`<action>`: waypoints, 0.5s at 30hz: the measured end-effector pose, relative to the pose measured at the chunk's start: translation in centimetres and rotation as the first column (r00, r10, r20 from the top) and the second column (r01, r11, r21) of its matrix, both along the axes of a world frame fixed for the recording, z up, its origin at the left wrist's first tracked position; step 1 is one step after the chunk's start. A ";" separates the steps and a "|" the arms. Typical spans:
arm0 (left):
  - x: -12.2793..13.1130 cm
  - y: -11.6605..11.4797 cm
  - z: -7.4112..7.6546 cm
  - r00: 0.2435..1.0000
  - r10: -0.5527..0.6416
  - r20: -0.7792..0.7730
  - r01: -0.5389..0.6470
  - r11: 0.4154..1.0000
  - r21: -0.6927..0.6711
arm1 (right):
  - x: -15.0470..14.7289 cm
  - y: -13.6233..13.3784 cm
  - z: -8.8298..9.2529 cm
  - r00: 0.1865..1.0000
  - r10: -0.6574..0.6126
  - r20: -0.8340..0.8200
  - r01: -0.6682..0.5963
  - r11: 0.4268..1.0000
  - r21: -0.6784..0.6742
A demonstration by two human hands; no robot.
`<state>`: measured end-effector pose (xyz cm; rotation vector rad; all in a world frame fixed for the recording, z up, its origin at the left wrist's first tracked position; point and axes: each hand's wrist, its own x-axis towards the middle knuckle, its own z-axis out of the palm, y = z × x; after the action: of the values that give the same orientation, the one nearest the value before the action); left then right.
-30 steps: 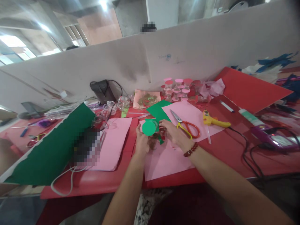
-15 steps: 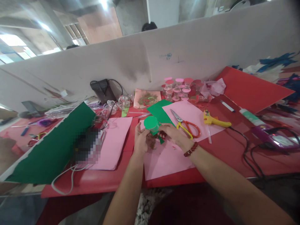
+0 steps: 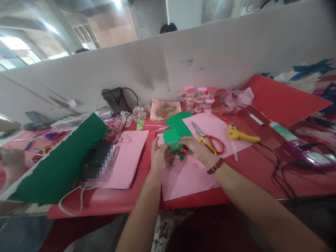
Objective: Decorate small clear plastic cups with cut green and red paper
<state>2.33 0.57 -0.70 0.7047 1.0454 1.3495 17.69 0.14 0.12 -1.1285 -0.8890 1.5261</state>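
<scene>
Green paper disc (image 3: pixel 170 136) caps a small clear jar (image 3: pixel 173 147) that both hands grip: the left hand (image 3: pixel 158 155) curls round its left side, the right hand (image 3: pixel 196 149) pinches it from the right, just above the pink sheet (image 3: pixel 183 180) in the middle of the desk (image 3: pixel 252 168). Best, I judge, to steady the jar with the left and keep the disc flat and centred on the rim. Red-handled scissors (image 3: pixel 211 141) and a yellow glue gun (image 3: pixel 240 134) lie right of them; pink-capped jars (image 3: pixel 199 98) stand far back.
</scene>
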 end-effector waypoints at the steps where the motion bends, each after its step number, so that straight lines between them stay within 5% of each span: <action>1: 0.0 0.0 0.1 1.000 -0.003 0.002 0.003 1.000 -0.008 | 0.0 0.1 -0.1 1.000 0.007 0.001 -0.007 1.000 -0.006; 15: 0.0 -0.3 0.9 1.000 0.007 0.003 -0.007 1.000 0.016 | 0.1 0.1 0.0 0.999 0.042 0.032 -0.042 0.999 -0.001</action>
<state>2.36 0.28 0.19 0.7108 1.0366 1.3657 17.76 0.19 0.11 -1.1439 -0.9393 1.5459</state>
